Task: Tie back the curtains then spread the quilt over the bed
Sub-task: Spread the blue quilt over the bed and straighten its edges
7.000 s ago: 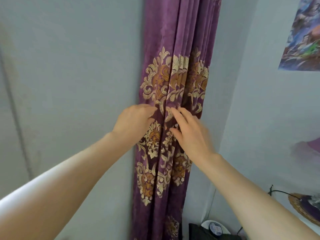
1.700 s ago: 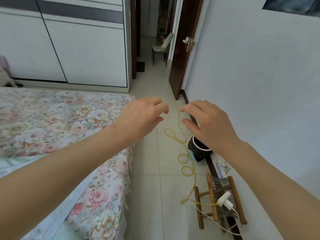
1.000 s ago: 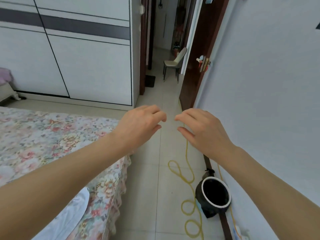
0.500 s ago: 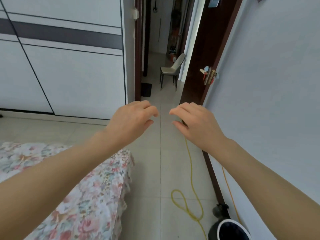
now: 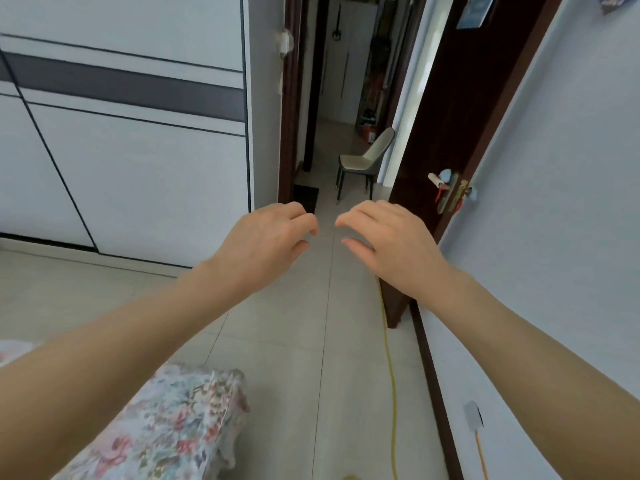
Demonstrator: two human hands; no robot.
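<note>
My left hand (image 5: 263, 242) and my right hand (image 5: 391, 240) are held out in front of me at chest height, close together, fingers loosely curled and apart, with nothing in them. The corner of the bed (image 5: 173, 427), covered in a floral sheet, shows at the lower left under my left forearm. Neither the curtains nor the quilt is in view.
A white wardrobe (image 5: 121, 133) with a dark band fills the left. A dark wooden door (image 5: 446, 133) stands open at the right, with a chair (image 5: 367, 161) in the hallway beyond. A yellow cord (image 5: 389, 375) runs along the tiled floor beside the right wall (image 5: 561, 202).
The view has turned from the purple curtain to the room, then moved along the bed toward the door. The bed has slid down and left, and the black pot has left the view. Both hands stay empty.
</note>
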